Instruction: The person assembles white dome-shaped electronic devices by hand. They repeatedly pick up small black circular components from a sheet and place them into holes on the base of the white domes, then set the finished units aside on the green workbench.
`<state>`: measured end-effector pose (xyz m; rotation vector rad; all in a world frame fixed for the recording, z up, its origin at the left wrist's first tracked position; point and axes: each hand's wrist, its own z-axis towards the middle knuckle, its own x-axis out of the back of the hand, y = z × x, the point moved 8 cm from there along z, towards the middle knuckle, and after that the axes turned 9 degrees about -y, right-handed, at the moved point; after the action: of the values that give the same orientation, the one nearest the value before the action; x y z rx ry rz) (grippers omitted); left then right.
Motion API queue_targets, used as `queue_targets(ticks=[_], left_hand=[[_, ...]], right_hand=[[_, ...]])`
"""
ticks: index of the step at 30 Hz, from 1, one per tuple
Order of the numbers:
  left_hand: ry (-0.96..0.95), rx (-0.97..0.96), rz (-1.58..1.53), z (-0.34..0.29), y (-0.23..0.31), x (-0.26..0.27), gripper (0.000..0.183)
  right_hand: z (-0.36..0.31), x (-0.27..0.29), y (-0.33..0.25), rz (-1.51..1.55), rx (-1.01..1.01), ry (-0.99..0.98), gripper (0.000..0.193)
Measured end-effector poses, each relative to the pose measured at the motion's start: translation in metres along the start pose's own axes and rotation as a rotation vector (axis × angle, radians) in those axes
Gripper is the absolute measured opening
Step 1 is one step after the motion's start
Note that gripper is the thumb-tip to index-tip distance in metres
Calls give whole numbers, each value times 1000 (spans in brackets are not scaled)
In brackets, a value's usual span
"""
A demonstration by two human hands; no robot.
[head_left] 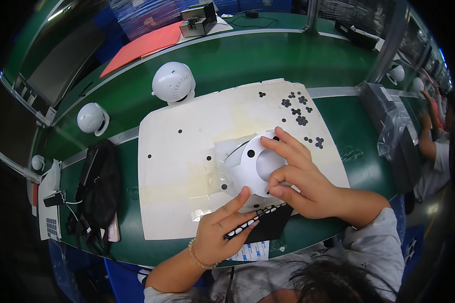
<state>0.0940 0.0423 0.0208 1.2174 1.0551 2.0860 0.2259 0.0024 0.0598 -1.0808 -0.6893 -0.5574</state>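
A white plastic ring-shaped part [243,169] lies on the board in front of me, with a wide round opening. Black round pads [251,153] are stuck on its rim. My right hand [304,184] is over its right side, thumb and index finger pinched at the lower rim on a small dark pad, mostly hidden by the fingertips. The other fingers reach across the upper rim. My left hand [220,235] grips a black sheet [270,224] whose edge shows a row of white oval gaps. My left index finger points up, its tip at the part's lower edge.
Loose black dots [302,120] cluster on the cream board [172,212]. White rounded devices [173,82] stand beyond it. A black bag [103,184] lies left, a dark grey box [389,121] right. A red-pink sheet [144,48] and a metal case [197,21] are at the back.
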Motion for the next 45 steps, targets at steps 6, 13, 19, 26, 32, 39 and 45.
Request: queue_targets(ticks=[6, 13, 19, 26, 32, 39, 45], left_hand=[[15, -13, 15, 1, 2, 1, 22], [24, 15, 10, 0, 2, 1, 21], [85, -54, 63, 2, 5, 3, 19], [116, -55, 75, 2, 7, 3, 19], [116, 9, 15, 0, 4, 2, 19], [126, 28, 3, -1, 3, 2, 18], [112, -12, 65, 1, 8, 2, 18]], right_hand=[[1, -1, 2, 22, -7, 7, 5], [-7, 3, -9, -254, 100, 70, 8], [-29, 6, -24, -685, 161, 247, 26], [-20, -8, -40, -397, 417, 196, 23], [-31, -4, -20, -259, 295, 187, 21], [-30, 16, -10, -105, 149, 236, 17], [-23, -4, -36, -281, 388, 216, 16]])
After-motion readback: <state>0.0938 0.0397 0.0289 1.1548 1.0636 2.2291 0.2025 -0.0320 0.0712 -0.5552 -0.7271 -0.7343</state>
